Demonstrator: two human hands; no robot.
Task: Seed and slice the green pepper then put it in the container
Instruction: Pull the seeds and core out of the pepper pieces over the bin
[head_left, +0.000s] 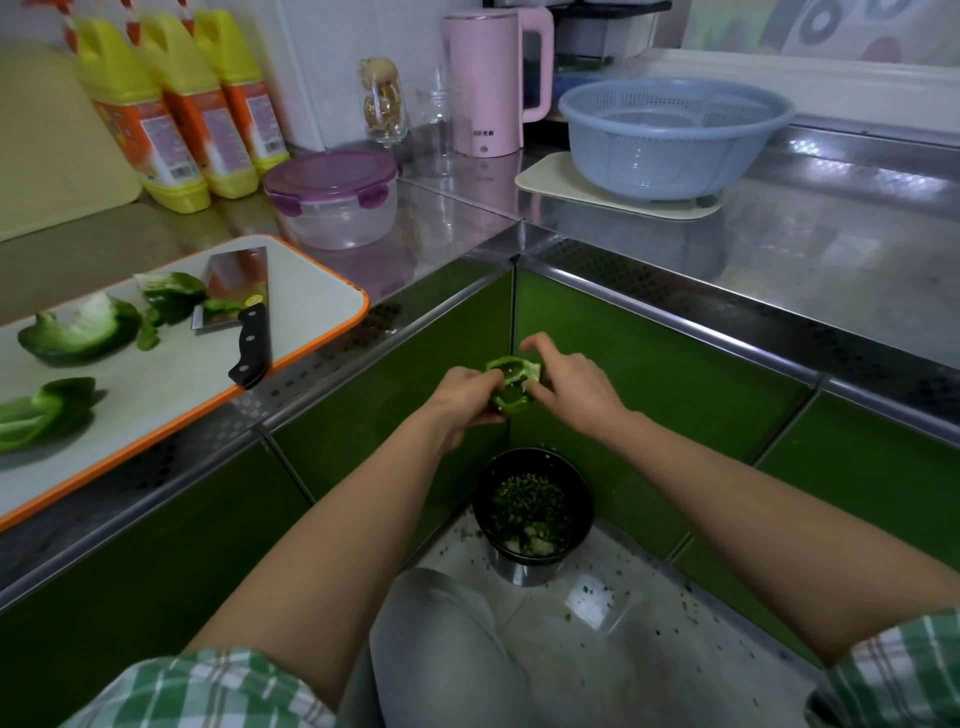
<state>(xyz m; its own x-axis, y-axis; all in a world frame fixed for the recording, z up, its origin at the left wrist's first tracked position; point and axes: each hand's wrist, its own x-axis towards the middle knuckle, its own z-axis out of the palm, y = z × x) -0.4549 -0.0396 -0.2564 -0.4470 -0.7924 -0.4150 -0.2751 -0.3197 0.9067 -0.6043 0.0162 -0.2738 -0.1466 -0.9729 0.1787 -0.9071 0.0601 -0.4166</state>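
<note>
My left hand (460, 402) and my right hand (574, 387) both grip one green pepper piece (511, 382) in front of the green cabinet corner, above a black bin (532, 512) holding green scraps and seeds. Several other pepper pieces (78, 332) lie on the white cutting board (311, 296) with an orange rim, at the left. A cleaver (241, 306) with a black handle rests on that board. A clear round container (335, 200) with a purple lid stands behind the board.
Three yellow bottles (171, 104) line the back wall. A pink kettle (491, 78), a glass jar (384, 101) and a blue colander (672, 137) on a cream mat stand on the steel counter (805, 270). Seeds dot the floor (623, 623).
</note>
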